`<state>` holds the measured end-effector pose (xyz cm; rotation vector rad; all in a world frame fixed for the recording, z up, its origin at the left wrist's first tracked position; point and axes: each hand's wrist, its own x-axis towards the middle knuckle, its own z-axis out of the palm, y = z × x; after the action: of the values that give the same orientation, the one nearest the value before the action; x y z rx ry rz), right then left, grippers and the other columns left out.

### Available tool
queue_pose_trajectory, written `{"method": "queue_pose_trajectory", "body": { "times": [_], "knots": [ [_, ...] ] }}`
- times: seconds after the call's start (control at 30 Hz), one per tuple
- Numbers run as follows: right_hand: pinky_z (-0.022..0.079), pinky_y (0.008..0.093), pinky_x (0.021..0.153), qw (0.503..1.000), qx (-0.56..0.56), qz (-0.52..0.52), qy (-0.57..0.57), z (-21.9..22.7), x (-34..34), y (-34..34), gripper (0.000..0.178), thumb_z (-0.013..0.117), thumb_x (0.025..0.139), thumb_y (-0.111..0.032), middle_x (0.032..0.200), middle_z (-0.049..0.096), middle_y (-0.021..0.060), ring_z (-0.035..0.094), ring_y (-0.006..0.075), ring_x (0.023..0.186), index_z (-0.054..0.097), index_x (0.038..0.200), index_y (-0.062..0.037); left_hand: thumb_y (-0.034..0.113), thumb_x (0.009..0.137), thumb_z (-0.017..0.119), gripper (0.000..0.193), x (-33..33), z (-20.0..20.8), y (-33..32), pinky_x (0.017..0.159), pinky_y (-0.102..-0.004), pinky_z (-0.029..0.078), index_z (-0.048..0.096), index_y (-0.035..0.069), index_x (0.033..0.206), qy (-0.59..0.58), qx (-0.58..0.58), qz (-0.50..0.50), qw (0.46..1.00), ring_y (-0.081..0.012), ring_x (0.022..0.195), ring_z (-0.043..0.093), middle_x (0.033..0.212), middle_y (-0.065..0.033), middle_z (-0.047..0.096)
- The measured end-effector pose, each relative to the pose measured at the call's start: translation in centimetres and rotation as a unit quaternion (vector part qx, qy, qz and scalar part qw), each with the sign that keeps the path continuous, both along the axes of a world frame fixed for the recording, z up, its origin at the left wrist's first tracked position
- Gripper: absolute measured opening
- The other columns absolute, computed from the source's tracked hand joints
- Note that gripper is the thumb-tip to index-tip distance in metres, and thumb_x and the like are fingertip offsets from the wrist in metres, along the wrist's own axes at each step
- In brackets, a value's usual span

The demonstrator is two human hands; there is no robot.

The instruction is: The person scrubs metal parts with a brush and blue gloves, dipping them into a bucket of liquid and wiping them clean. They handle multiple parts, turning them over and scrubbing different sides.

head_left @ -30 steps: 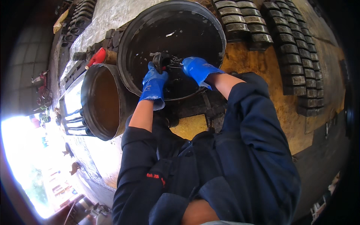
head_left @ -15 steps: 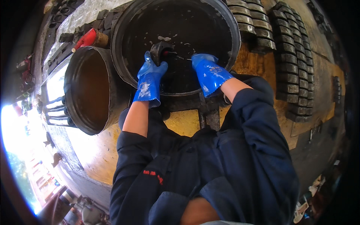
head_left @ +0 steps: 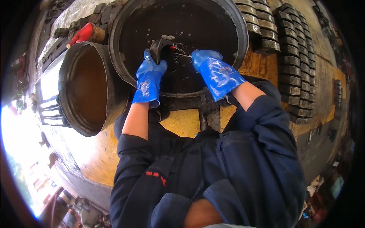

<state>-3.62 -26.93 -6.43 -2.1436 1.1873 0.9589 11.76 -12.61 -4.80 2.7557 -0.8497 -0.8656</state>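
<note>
My left hand (head_left: 152,65), in a blue rubber glove, grips a dark curved metal piece (head_left: 156,50), shaped like a half ring. It is held over a wide round tub (head_left: 244,36) of dark liquid. My right hand (head_left: 205,59), gloved the same way, is closed round a thin rod-like tool (head_left: 185,56). The tool points left from my fingers, and its reddish tip (head_left: 173,48) is at the inner curve of the metal piece. Most of its handle is hidden in my glove, so its exact kind is unclear.
Left of the tub stands an open drum (head_left: 114,76) with brownish liquid. Behind it lies a red-handled brush-like tool (head_left: 81,35) near dark blocks. Stacked curved metal pieces (head_left: 291,68) stand in rows at the right. A dark stand (head_left: 207,112) supports the tub.
The metal piece has shifted slightly left and tilted, showing more of its inner curve. My right hand has turned and moved slightly left, and more of the thin tool shows.
</note>
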Motion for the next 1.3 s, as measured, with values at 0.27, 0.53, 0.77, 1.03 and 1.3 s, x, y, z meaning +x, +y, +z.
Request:
{"method": "queue_pose_trajectory", "body": {
  "times": [0.27, 0.53, 0.77, 1.03, 1.3],
  "knots": [
    [0.055, 0.0632, 0.098, 0.997, -0.011, 0.069, -0.023, 1.7, -0.2, 0.2, 0.036, 0.065, 0.101, -0.018, 0.135, 0.073, 0.0147, 0.072, 0.0402, 0.12, 0.072, 0.135, -0.0089, 0.045, 0.087, 0.068, 0.098, 0.9, -0.6, 0.4, 0.108, -0.0471, 0.052, 0.025, 0.01, 0.167, 0.002, -0.016, 0.004, 1.0, -0.0432, 0.125, 0.066, 0.136, -0.03, 0.066],
    [0.057, 0.0626, 0.097, 0.997, 0.0, 0.072, 0.0, 0.9, 0.3, -0.2, 0.036, 0.063, 0.101, -0.019, 0.132, 0.074, 0.0154, 0.072, 0.038, 0.121, 0.072, 0.134, -0.008, 0.047, 0.087, 0.068, 0.098, 0.6, 0.1, 0.1, 0.111, -0.048, 0.05, 0.024, 0.012, 0.168, 0.006, 0.002, 0.01, 1.0, -0.043, 0.129, 0.064, 0.14, -0.0299, 0.064],
    [0.056, 0.0602, 0.097, 0.997, -0.016, 0.004, 0.081, -1.4, 0.2, 0.0, 0.037, 0.073, 0.095, -0.019, 0.132, 0.075, 0.0111, 0.073, 0.0357, 0.118, 0.076, 0.131, -0.0122, 0.049, 0.086, 0.068, 0.099, -0.2, 0.3, -0.9, 0.112, -0.0478, 0.05, 0.024, 0.014, 0.168, -0.006, 0.031, -0.006, 0.999, -0.0425, 0.131, 0.063, 0.141, -0.0296, 0.063],
    [0.057, 0.0438, 0.105, 0.992, 0.035, 0.118, -0.035, 2.7, -1.8, 0.6, 0.035, 0.062, 0.106, -0.025, 0.134, 0.071, 0.0176, 0.07, 0.0326, 0.122, 0.069, 0.136, -0.0085, 0.046, 0.088, 0.067, 0.097, 0.5, -0.6, -0.1, 0.109, -0.048, 0.051, 0.024, 0.011, 0.167, -0.001, 0.009, -0.007, 1.0, -0.0434, 0.127, 0.065, 0.135, -0.0308, 0.067],
    [0.056, 0.0445, 0.107, 0.992, 0.054, 0.078, -0.081, 0.6, -2.8, 0.8, 0.036, 0.059, 0.107, -0.025, 0.136, 0.071, 0.0155, 0.07, 0.0325, 0.125, 0.07, 0.137, -0.01, 0.043, 0.09, 0.067, 0.094, 0.4, -0.8, 0.1, 0.108, -0.0483, 0.051, 0.025, 0.009, 0.166, -0.018, -0.024, -0.022, 0.999, -0.045, 0.125, 0.066, 0.133, -0.0315, 0.067]
  ]
}}
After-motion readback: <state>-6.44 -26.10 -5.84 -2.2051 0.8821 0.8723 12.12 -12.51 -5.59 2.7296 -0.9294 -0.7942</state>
